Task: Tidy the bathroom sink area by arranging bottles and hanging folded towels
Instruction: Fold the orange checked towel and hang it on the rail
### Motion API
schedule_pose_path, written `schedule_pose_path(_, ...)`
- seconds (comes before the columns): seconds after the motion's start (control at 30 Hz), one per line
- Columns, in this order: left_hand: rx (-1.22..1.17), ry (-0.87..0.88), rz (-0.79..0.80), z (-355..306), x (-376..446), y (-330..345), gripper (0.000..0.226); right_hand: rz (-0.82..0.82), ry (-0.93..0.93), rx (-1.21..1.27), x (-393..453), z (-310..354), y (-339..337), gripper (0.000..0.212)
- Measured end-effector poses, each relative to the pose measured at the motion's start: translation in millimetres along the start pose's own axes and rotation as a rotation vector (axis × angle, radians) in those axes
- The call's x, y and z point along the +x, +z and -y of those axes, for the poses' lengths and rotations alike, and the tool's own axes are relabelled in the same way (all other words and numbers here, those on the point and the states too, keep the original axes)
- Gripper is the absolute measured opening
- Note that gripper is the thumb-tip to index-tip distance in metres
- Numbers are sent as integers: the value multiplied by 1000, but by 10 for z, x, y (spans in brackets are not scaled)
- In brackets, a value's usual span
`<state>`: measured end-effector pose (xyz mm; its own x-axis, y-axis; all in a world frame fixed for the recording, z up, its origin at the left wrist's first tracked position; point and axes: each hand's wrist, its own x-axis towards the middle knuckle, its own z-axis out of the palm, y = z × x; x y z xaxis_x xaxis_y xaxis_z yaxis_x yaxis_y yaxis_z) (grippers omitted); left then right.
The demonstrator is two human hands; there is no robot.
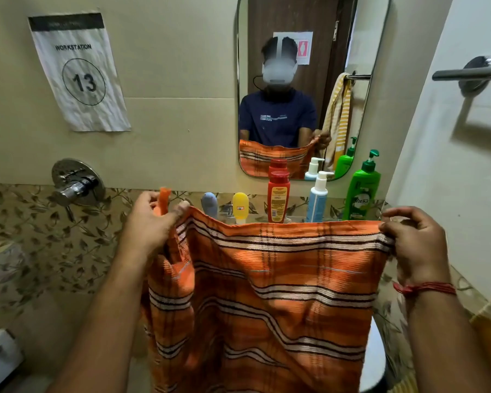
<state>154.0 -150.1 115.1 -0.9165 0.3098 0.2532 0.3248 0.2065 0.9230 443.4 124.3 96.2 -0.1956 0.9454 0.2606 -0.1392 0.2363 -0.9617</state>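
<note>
Head view: left hand (150, 222) and right hand (414, 236) are pinching the towel's (267, 293) top corners; bottles (278, 197) standing at 12 o'clock.

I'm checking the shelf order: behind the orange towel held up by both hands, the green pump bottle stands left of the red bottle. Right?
Not quite. In the head view the green pump bottle stands right of the red bottle, not left. Both hands, left and right, do hold up the orange towel.
</note>
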Motion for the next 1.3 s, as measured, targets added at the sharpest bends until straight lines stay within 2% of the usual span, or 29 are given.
schedule_pose_path(0.07,34,55,70,-153,-119,58,36,67,71,129,-156,234,115,26)
schedule_pose_path(0.27,-231,93,108,-563,-446,371,42,635,341,571,-836,805,677,21)
schedule_pose_path(0.37,-322,140,177,-664,-526,466,50,816,357,611,-990,896,796,38)
schedule_pose_path(0.43,-385,118,226,-731,-593,498,53,878,261,524,-1044,928,824,41)
schedule_pose_path(0.5,-417,122,267,-765,-646,528,56,857,19,308,-1076,915,842,28)
schedule_pose_path(0.6,-443,118,323,-796,-741,563,61,664,-455,-209,-1109,848,890,19)
schedule_pose_path(0.67,-469,111,353,-794,-781,588,59,592,-593,-356,-1146,810,932,15)
schedule_pose_path(0.73,-494,132,392,-806,-832,593,54,625,-531,-366,-1150,775,959,11)
schedule_pose_path(0.83,-457,203,431,-789,-854,591,54,744,-287,-217,-1122,743,959,13)
schedule_pose_path(0.9,-434,235,463,-772,-844,574,50,690,-284,-211,-1091,720,934,15)
schedule_pose_path(1.0,-506,168,582,-732,-789,503,30,632,-266,-203,-1053,701,902,18)
schedule_pose_path(1.1,-537,147,666,-641,-702,425,28,623,-240,-210,-1018,699,885,17)
schedule_pose_path(1.23,-521,141,569,-613,-660,413,15,674,-242,-244,-989,713,874,14)
schedule_pose_path(1.3,-454,173,506,-629,-692,441,7,662,-395,-368,-995,729,858,9)
